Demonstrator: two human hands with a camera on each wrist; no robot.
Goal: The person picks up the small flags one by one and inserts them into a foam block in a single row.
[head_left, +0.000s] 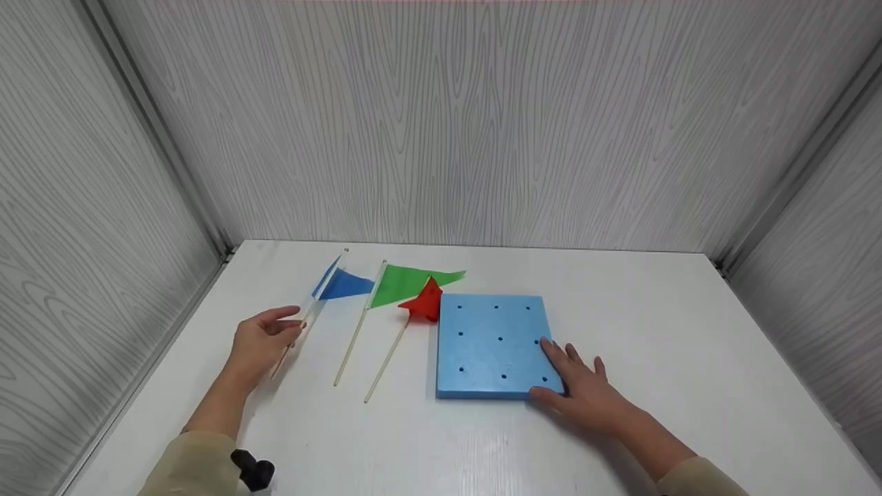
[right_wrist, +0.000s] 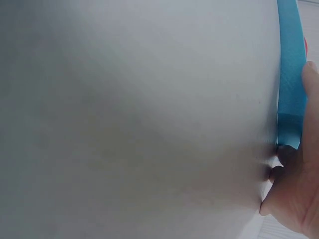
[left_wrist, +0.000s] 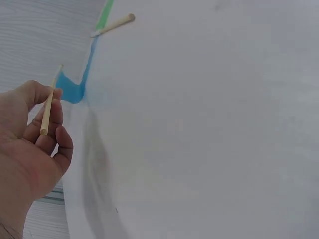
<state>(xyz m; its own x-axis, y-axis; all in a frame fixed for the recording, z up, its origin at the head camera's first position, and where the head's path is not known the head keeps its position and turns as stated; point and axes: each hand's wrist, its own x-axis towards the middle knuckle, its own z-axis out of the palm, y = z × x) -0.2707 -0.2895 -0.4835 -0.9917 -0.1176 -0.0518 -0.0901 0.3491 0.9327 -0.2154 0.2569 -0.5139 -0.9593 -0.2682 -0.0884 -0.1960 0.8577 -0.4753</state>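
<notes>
My left hand (head_left: 265, 344) pinches the wooden stick of a blue flag (head_left: 346, 284) between thumb and fingers, tilted with its cloth end away from me. In the left wrist view, the stick's bare lower end (left_wrist: 46, 119) points back past the palm. To the right lie a green flag (head_left: 406, 284) and a red flag (head_left: 424, 303), the red cloth bunched against a light-blue board (head_left: 482, 355) with several small holes. My right hand (head_left: 586, 393) rests at the board's near right corner, forefinger on top and thumb along the near edge, other fingers spread beyond the right side.
Everything is on a white table (head_left: 634, 303), walled at the back (head_left: 475, 124) and both sides by wood-grain panels. A small black object (head_left: 253, 470) sits by the left sleeve (head_left: 196, 465).
</notes>
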